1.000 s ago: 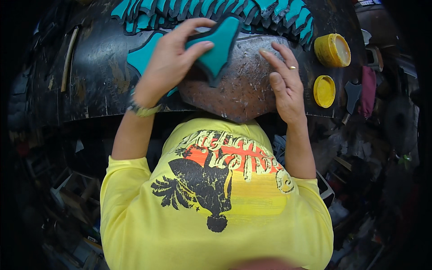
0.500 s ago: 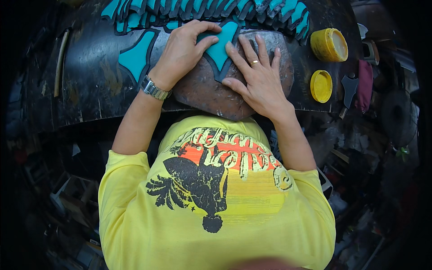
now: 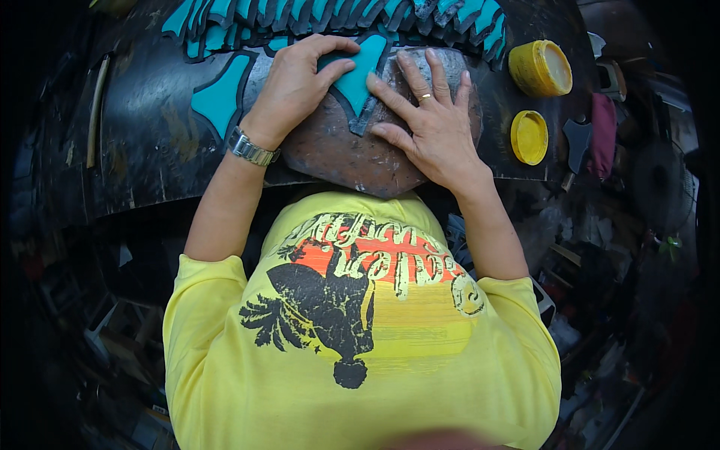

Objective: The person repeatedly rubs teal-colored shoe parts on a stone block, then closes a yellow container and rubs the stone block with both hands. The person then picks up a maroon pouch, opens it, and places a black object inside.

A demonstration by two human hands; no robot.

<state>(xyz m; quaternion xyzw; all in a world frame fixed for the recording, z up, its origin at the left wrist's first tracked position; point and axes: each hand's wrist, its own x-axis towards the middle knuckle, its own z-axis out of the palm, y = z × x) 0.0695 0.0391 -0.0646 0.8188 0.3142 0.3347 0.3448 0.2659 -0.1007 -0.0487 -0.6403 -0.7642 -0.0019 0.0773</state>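
A teal piece with a dark border and a pointed lower end lies on a worn brown slab at the table's front edge. It looks like a cut-out of sheet material. My left hand, with a metal watch at its wrist, grips the piece's left side, thumb on the teal face and curved fingers at the upper part. My right hand, a ring on one finger, lies with fingers spread over the slab. Its index fingertip touches the piece's right side; the thumb is beside the lower point.
Another teal piece lies left of the slab, and overlapping rows of similar pieces line the far side. At right stand an open yellow jar, its yellow lid, a dark cut-out and a maroon cloth. A thin stick lies left.
The whole view has shifted slightly. My right thumb has moved a little away from the piece's lower point, and the right fingers have shifted slightly. My left hand keeps its hold.
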